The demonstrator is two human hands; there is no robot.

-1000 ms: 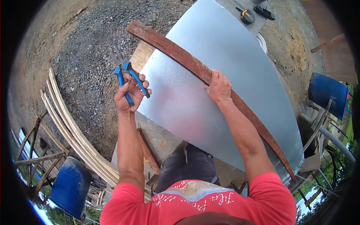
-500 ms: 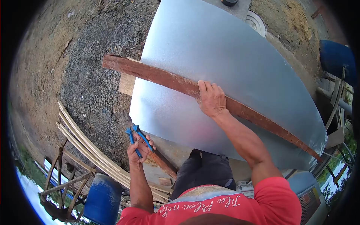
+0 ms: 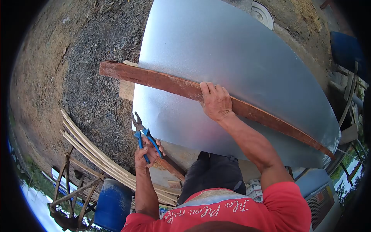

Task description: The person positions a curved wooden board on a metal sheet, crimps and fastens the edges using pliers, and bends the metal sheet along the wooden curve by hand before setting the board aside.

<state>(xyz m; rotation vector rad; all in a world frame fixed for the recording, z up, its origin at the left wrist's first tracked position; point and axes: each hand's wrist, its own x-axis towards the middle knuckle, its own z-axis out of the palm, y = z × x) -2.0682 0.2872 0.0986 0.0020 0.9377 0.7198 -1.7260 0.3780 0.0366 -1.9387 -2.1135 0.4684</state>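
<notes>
My left hand [image 3: 148,154] is closed around the blue handles of a pair of pliers [image 3: 143,133]. The handles are spread, and the dark jaws point up beside the lower left corner of a shiny metal sheet [image 3: 232,50]. I cannot tell whether the jaws touch the sheet. A long reddish-brown wooden beam [image 3: 154,78] lies slantwise across the sheet. Around the middle of this beam my right hand [image 3: 216,101] is wrapped, fingertips over its far edge. The beam's left end sticks out past the sheet, above a pale wood block [image 3: 126,89].
Long pale wooden strips [image 3: 92,149] lie at lower left, near a blue barrel [image 3: 113,203] and a rough timber frame [image 3: 69,185]. Another blue barrel [image 3: 348,52] stands at right. A round white lid [image 3: 262,15] is behind the sheet. Gravel [image 3: 96,77] covers the ground at left.
The pliers have swung upright and slightly right in my left hand, so their jaws now show by the sheet's corner. My right hand stays on the beam. The view has shifted a little.
</notes>
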